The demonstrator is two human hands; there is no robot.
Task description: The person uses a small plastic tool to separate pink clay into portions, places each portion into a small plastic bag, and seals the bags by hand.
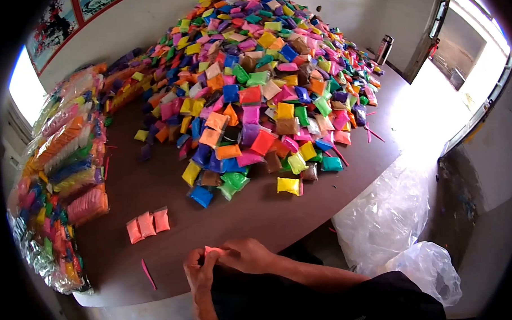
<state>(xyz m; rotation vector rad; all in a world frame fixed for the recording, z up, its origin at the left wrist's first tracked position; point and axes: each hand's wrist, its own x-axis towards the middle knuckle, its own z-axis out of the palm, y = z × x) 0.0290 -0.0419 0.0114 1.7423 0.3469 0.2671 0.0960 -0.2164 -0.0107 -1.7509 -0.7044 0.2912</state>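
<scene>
At the bottom centre of the frame, the left hand (200, 273) and the right hand (247, 255) meet over the near edge of the brown desk (269, 216). The fingers of both hands are pinched narrow on a small pink packet (214, 250), held between them just above the desk edge. Three salmon packets (147, 225) lie side by side on the desk, up and to the left of the hands. A thin pink strip (149, 274) lies just left of the left hand. A large heap of coloured packets (253, 75) fills the upper centre. Wrapped bundles (65, 183) line the left edge, and clear plastic bags (393, 223) sit at the lower right.
</scene>
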